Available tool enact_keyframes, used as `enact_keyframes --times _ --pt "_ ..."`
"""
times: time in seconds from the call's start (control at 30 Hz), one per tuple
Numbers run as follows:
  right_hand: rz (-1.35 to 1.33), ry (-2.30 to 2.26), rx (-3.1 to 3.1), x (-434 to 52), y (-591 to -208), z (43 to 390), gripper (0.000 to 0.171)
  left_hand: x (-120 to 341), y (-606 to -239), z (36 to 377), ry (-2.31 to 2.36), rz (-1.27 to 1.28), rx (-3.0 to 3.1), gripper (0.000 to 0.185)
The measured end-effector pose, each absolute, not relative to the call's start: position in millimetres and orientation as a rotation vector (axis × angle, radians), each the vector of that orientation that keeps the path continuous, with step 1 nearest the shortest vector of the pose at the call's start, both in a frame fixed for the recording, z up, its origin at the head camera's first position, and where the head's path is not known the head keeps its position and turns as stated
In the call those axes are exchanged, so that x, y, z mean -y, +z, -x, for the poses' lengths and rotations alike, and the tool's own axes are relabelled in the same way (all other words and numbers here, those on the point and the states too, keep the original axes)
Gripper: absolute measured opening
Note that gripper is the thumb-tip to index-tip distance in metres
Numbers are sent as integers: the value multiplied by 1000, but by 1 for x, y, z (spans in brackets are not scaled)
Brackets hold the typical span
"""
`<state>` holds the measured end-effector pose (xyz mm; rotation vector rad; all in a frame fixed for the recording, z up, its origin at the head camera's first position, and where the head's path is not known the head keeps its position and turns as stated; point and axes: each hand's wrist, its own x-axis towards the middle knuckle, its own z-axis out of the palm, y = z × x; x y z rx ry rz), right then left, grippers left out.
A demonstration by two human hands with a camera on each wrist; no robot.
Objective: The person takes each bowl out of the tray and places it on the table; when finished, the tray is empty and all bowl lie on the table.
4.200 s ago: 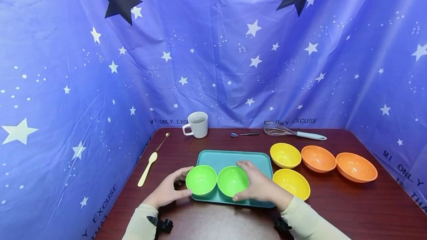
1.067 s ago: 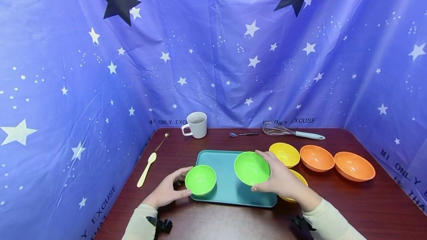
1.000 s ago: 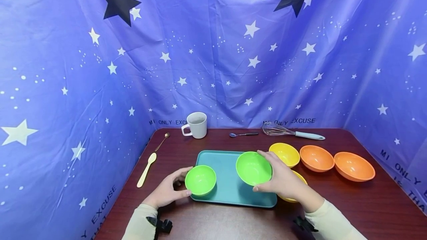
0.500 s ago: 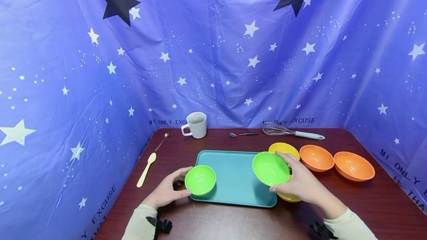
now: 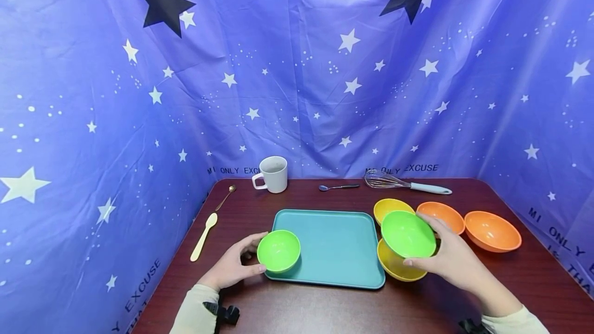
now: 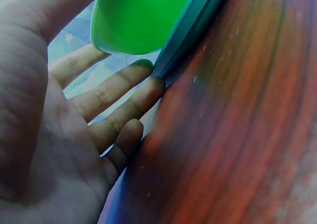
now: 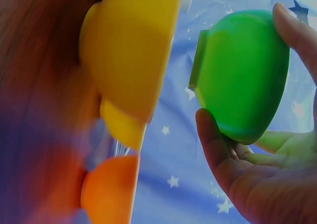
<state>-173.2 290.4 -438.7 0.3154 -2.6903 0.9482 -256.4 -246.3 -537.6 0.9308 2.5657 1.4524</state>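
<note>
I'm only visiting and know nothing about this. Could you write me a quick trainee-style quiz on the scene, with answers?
1. What do the fingers of the right hand hold?
A: a whisk
B: a green bowl
C: an orange bowl

2. True or false: the white mug stands outside the teal tray.

3. In the right wrist view, does that green bowl touch the large-looking yellow bowl?

Key:
1. B
2. True
3. No; a gap shows between them.

Table bears tray, spoons, mug, whisk, bowls.
</note>
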Motion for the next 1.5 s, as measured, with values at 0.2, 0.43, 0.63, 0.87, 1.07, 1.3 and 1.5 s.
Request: enact_keyframes --times 0.2,0.43,0.63,0.87,1.07,1.3,1.5 --pt "-263 940 2679 -309 -444 167 114 245 -534 255 1475 -944 -2554 76" --pt "-207 956 2689 -331 -451 158 111 245 -534 255 1492 -965 -2548 76" --pt "-185 938 2685 -349 -459 149 110 245 -533 255 1491 -957 -2548 76" --pt "-106 893 2787 -367 -466 141 112 245 -533 256 1493 -984 -2539 76" --pt "-83 861 2826 -379 -474 137 109 246 -535 257 1476 -964 -2549 76" --pt "-131 843 2794 -386 -488 136 106 245 -536 256 1457 -920 -2561 76" --pt "-167 852 2749 -390 -499 137 103 244 -536 256 1473 -927 -2550 76"
